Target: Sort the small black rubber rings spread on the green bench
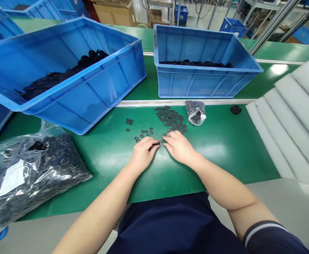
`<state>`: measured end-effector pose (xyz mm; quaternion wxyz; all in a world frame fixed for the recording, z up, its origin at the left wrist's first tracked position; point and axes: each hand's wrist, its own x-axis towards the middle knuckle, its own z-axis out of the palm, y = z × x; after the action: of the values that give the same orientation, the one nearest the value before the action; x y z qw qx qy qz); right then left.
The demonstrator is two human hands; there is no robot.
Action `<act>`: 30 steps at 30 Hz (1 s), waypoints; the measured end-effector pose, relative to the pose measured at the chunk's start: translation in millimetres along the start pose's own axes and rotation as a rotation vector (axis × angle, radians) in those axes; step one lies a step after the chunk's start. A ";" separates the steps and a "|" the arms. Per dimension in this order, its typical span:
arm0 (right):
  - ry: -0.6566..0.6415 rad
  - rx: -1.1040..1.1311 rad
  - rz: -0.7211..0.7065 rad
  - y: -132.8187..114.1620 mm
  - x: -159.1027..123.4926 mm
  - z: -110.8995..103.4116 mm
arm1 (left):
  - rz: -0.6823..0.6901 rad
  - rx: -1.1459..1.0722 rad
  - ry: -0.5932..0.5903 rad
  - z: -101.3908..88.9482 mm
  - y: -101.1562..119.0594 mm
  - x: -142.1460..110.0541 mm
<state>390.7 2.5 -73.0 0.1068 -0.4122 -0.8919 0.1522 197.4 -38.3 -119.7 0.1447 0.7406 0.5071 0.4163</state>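
My left hand (144, 151) is over the green table with thumb and fingertips closed on small black rings (156, 143); how many is hard to tell. Just across from it, my right hand (179, 147) has its thumb and forefinger at either side of another small ring (162, 141), which it seems to pinch. Several loose rings (146, 132) lie beyond my left fingers, with a little cluster (129, 121) farther left. A larger spread of black rings (171, 118) lies past my right hand. Beside that spread is a small clear bag (196, 113) of shiny small parts, its mouth toward me.
Two blue crates (112, 83) (197, 83) with black parts stand at the back. A big clear plastic bag (61, 165) of black rings fills the left side. White foam sheets (284, 120) lean at right, near a round black part (235, 109) on the green table (223, 158).
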 end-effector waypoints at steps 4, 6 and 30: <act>0.083 0.132 0.130 19.2 -8.5 -15.0 | -0.019 0.004 -0.013 4.7 -2.0 3.2; 0.000 0.187 0.180 28.1 -12.1 -23.5 | -0.025 0.003 -0.019 5.6 -3.2 4.8; -0.224 -0.123 0.035 -13.0 -8.8 -6.8 | -0.007 0.701 -0.269 1.6 39.5 -20.1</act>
<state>389.4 -11.0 -62.6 -0.0216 -0.4140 -0.8985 0.1442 220.8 -73.1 -104.9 -0.0510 0.7916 0.5978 0.1158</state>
